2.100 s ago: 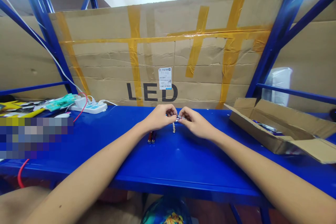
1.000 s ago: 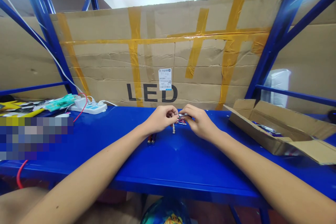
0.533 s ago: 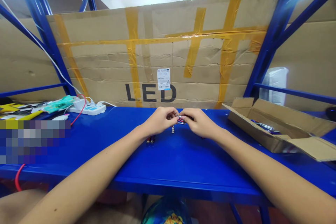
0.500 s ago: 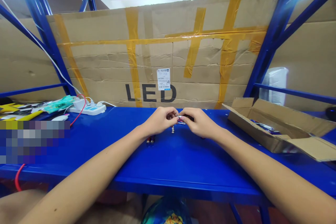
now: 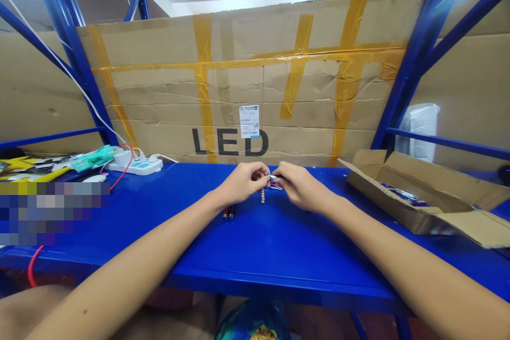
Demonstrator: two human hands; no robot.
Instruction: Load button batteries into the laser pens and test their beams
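My left hand point(image 5: 249, 180) and my right hand point(image 5: 297, 183) meet over the blue table, fingertips pinched together. Between them is a small silvery piece point(image 5: 273, 177), too small to name, that both sets of fingers hold. Just below it, slim shiny red and silver rods point(image 5: 275, 186), pen-like, lie partly hidden by my right hand. A short row of small metal pieces point(image 5: 263, 196) stretches toward me beside my left fingers. Under my left wrist, dark red pen-like sticks with metal ends point(image 5: 228, 214) show only in part.
On the right stands an open cardboard box point(image 5: 402, 210) with blue and silver pen-like things point(image 5: 406, 195) inside. A white power strip point(image 5: 137, 164) and a heap of packets point(image 5: 40, 167) lie at left. A large taped carton point(image 5: 167, 106) closes off the back, between blue posts.
Both hands keep almost the same place and pinch; my right fingers have shifted slightly around the silvery piece. The whole view has moved a little.
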